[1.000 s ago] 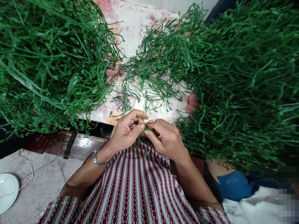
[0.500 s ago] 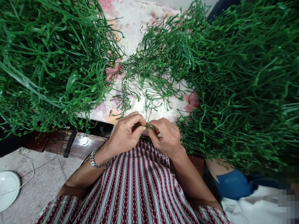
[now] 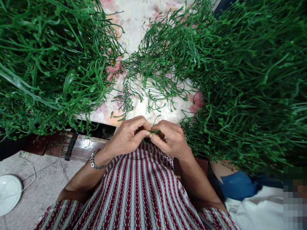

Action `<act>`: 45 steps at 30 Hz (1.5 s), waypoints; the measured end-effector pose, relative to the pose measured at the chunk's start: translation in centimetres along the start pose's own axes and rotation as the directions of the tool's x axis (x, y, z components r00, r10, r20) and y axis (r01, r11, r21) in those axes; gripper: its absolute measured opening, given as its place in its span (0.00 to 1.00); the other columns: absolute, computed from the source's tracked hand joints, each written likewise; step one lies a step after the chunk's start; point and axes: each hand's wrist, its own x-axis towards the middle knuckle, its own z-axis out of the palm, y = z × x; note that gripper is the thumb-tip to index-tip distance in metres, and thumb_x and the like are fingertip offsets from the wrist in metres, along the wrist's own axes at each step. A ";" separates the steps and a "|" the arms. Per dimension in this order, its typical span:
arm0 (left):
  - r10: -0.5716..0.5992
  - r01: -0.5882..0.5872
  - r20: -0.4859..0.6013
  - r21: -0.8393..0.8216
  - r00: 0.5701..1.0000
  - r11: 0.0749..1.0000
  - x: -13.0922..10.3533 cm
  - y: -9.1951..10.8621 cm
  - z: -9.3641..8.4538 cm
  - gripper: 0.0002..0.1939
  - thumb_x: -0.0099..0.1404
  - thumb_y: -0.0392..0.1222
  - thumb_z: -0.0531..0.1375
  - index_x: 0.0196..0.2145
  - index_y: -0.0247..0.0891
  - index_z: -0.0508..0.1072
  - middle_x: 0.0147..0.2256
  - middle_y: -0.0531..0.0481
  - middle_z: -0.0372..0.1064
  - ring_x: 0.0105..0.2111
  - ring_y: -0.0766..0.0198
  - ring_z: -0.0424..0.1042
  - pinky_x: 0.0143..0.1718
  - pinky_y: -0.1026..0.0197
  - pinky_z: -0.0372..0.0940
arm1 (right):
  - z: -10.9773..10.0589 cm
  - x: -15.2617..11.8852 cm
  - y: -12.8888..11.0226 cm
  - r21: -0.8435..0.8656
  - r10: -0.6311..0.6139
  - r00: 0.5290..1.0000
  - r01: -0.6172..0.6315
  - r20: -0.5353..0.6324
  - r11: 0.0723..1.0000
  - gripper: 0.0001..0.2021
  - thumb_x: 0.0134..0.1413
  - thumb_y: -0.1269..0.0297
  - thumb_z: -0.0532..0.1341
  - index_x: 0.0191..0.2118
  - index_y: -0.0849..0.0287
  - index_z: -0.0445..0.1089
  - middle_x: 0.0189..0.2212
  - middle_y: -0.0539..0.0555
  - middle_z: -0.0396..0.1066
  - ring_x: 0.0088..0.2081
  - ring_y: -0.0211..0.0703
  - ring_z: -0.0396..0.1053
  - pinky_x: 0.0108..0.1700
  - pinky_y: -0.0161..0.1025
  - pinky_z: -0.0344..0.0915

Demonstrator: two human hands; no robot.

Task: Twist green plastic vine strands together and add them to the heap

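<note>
My left hand [image 3: 130, 134] and my right hand [image 3: 171, 139] meet at the table's near edge, thumbs and forefingers pinched together. Between the fingertips is a small green plastic stem [image 3: 154, 131], with a thin strand rising from it; most of it is hidden by the fingers. Just beyond my hands, loose green plastic stems [image 3: 155, 94] with forked tips lie scattered on a floral tablecloth [image 3: 136, 35]. A bracelet-like metal watch band [image 3: 92, 159] circles my left wrist.
Large heaps of green plastic stems stand on the left [image 3: 48, 64] and right [image 3: 249, 83]. A person's blue garment [image 3: 237, 185] shows at lower right, beside white cloth [image 3: 256, 207]. A round white object [image 3: 9, 195] with a cord sits on the floor at lower left.
My fingertips have shifted slightly downward and stay pinched together around the stem. The view has moved a little; the heaps and scattered stems look the same.
</note>
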 end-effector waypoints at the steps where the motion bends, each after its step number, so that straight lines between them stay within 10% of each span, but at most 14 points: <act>1: 0.010 -0.011 0.031 0.036 0.999 0.999 0.0 0.1 -0.1 0.04 0.58 0.30 0.55 0.28 0.36 0.66 0.26 0.53 0.64 0.28 0.69 0.62 0.31 0.66 0.58 | -0.1 0.0 0.0 -0.011 -0.008 1.000 0.009 0.014 1.000 0.05 0.53 0.68 0.56 0.28 0.61 0.64 0.20 0.49 0.63 0.23 0.34 0.60 0.26 0.34 0.58; 8: -0.019 0.010 0.091 0.094 0.996 0.995 0.3 0.5 -0.6 0.05 0.56 0.29 0.55 0.27 0.35 0.68 0.24 0.54 0.64 0.25 0.70 0.62 0.29 0.66 0.57 | -0.1 -0.1 0.5 -0.085 -0.086 0.996 0.088 0.028 0.992 0.02 0.52 0.69 0.57 0.30 0.61 0.64 0.22 0.50 0.65 0.24 0.35 0.61 0.28 0.34 0.58; 15: -0.171 0.149 -0.064 -0.257 0.983 0.955 0.2 -0.3 0.5 0.04 0.56 0.32 0.58 0.24 0.34 0.69 0.21 0.54 0.64 0.23 0.70 0.62 0.25 0.67 0.58 | 0.7 -0.5 0.3 0.004 -0.009 0.999 0.009 -0.044 1.000 0.07 0.52 0.69 0.58 0.39 0.64 0.66 0.26 0.53 0.69 0.27 0.36 0.64 0.30 0.35 0.62; 21: -0.078 0.059 -0.157 -0.121 0.984 0.991 -0.1 0.1 1.0 0.05 0.57 0.31 0.56 0.24 0.34 0.67 0.22 0.55 0.61 0.23 0.72 0.60 0.25 0.68 0.55 | 0.8 -0.4 -0.3 0.129 0.093 0.996 -0.091 -0.010 0.987 0.06 0.55 0.71 0.54 0.29 0.61 0.65 0.22 0.50 0.65 0.25 0.34 0.62 0.28 0.33 0.59; 27: -0.117 0.114 0.126 0.031 0.985 0.993 0.3 0.7 -0.4 0.05 0.57 0.30 0.54 0.24 0.34 0.65 0.21 0.57 0.60 0.23 0.73 0.58 0.26 0.68 0.53 | -0.2 -0.3 -0.4 0.191 0.063 0.990 -0.087 0.125 0.978 0.07 0.54 0.72 0.53 0.26 0.60 0.62 0.19 0.46 0.57 0.22 0.31 0.55 0.25 0.31 0.53; 31: -0.126 0.190 0.297 -0.198 0.947 0.962 0.6 0.4 -0.7 0.08 0.58 0.33 0.55 0.21 0.34 0.63 0.19 0.57 0.54 0.21 0.73 0.53 0.22 0.68 0.50 | -0.6 -0.1 -0.2 0.310 0.022 0.977 -0.088 0.211 0.947 0.10 0.53 0.70 0.53 0.22 0.60 0.57 0.18 0.45 0.52 0.20 0.29 0.51 0.23 0.31 0.49; 40: -0.140 0.339 0.349 -0.611 0.927 0.716 0.4 -0.1 -0.6 0.11 0.53 0.42 0.62 0.20 0.33 0.68 0.17 0.55 0.56 0.18 0.73 0.51 0.20 0.66 0.47 | 0.1 0.3 0.2 0.743 0.030 0.940 -0.288 0.340 0.604 0.13 0.51 0.67 0.56 0.19 0.60 0.56 0.15 0.43 0.48 0.17 0.28 0.45 0.20 0.31 0.43; 45: -0.151 0.307 0.267 -0.820 0.952 0.484 0.4 -0.7 -0.6 0.11 0.50 0.43 0.64 0.20 0.33 0.69 0.16 0.55 0.55 0.15 0.75 0.50 0.16 0.67 0.44 | 0.2 0.1 0.1 0.956 0.092 0.989 -0.135 0.115 0.261 0.14 0.52 0.61 0.55 0.19 0.58 0.58 0.13 0.44 0.51 0.17 0.31 0.48 0.22 0.34 0.50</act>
